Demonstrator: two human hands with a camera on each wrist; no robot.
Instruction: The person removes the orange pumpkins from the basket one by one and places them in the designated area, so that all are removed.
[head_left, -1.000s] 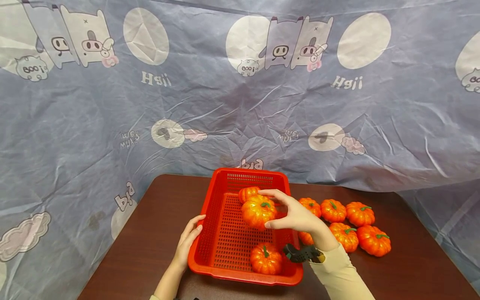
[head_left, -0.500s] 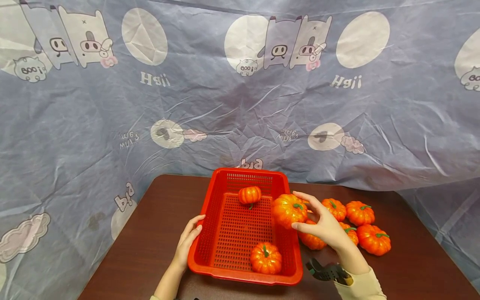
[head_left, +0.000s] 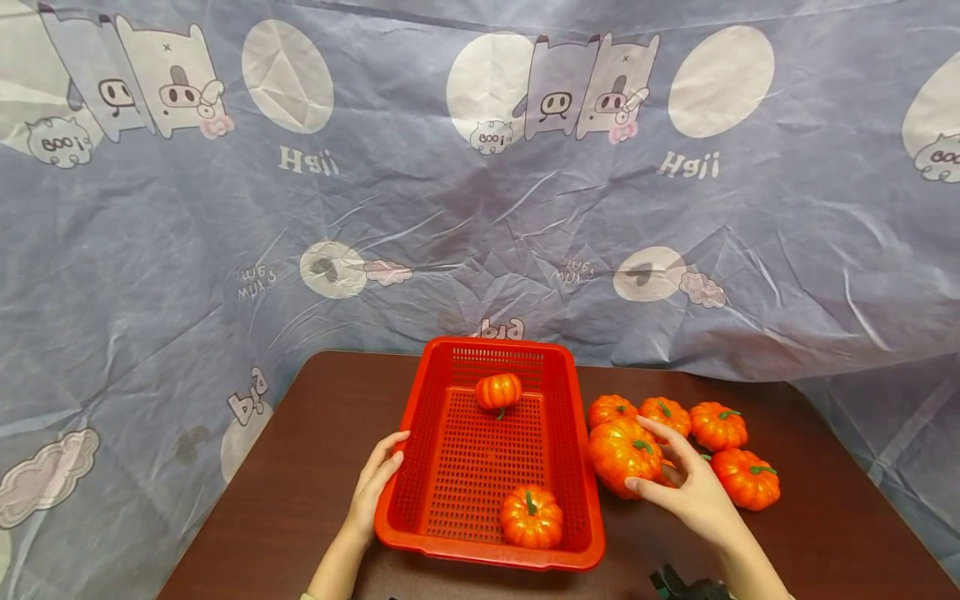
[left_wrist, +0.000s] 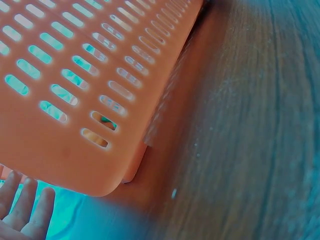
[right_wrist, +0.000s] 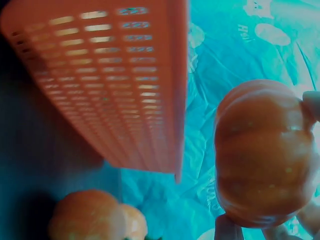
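Around an orange toy pumpkin [head_left: 625, 457] with a green stem, my right hand [head_left: 693, 487] curls its thumb and fingers. The pumpkin is just right of the red plastic basket [head_left: 551, 560], among other pumpkins; the right wrist view shows its ribbed side [right_wrist: 265, 155] close up. With fairly straight fingers, my left hand [head_left: 373, 483] touches the left rim of the basket; several of its fingers [left_wrist: 40, 217] show beside the rim in the left wrist view. Inside the basket lie a tipped pumpkin [head_left: 498, 392] at the far end and an upright pumpkin [head_left: 532, 517] at the near right corner.
Right of the basket, more pumpkins sit on the brown table [head_left: 262, 500], including a back pumpkin [head_left: 718, 426] and an outer pumpkin [head_left: 750, 478]. Some are partly hidden by my right hand and its pumpkin. A grey-blue printed cloth [head_left: 480, 208] hangs behind the table.
My right hand has carried its pumpkin out from above the basket, to the right and towards the pumpkins on the table. The left hand and the basket stay in place.
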